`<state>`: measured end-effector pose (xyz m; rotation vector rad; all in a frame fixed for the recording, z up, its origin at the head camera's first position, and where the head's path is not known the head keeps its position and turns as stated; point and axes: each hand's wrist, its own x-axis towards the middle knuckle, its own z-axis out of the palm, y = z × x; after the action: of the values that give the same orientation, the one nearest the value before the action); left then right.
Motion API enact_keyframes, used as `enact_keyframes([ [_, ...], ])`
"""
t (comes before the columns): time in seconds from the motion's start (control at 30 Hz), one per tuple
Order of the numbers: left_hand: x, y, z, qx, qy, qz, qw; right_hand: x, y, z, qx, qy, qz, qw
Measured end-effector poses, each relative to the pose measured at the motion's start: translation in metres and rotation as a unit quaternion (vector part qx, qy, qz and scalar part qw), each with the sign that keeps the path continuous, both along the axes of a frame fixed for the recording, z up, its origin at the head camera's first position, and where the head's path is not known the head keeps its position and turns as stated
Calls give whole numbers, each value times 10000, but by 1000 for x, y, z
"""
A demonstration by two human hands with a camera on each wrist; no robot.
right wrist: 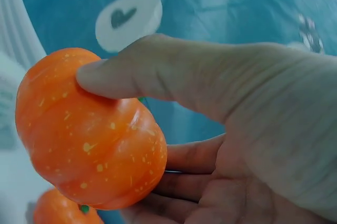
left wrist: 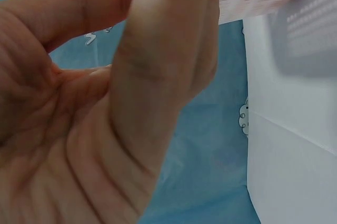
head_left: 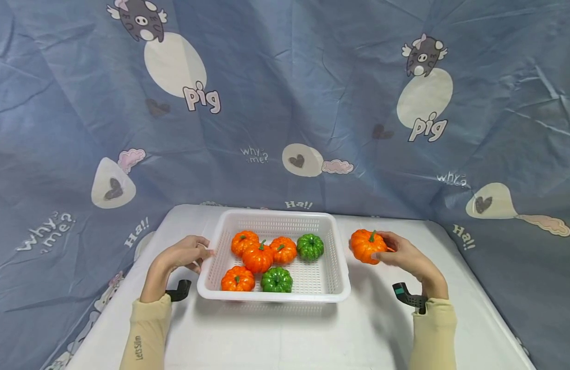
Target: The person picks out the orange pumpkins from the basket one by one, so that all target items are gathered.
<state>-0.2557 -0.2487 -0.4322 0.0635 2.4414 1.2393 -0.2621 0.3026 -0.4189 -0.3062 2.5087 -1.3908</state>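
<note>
A person's right hand (head_left: 407, 258) pinched an orange pumpkin (head_left: 362, 246) between thumb and fingers just outside the right rim of a white basket (head_left: 276, 296). The squat fruit sat left of the palm, between hand and basket, whose long axis ran left to right. The left hand (head_left: 182, 256) bent its fingers at the opposite rim, its grip impossible to tell. Inside lay 4 orange pumpkins (head_left: 259, 259) and 2 green pumpkins (head_left: 310, 248).
</note>
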Motion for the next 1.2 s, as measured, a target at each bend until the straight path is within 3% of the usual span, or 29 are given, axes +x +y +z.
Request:
enact_keyframes([
  [0.6,-1,-3,-2,77,-49,-24,10000,-5,55,-25,69,24,-994,9950],
  [0.8,0,-3,0,79,-43,-44,10000,1,72,-27,-58,-174,-1499,9885],
  [1.2,1,-2,1,58,-75,-17,10000,9,90,-32,207,-418,-2492,9673],
])
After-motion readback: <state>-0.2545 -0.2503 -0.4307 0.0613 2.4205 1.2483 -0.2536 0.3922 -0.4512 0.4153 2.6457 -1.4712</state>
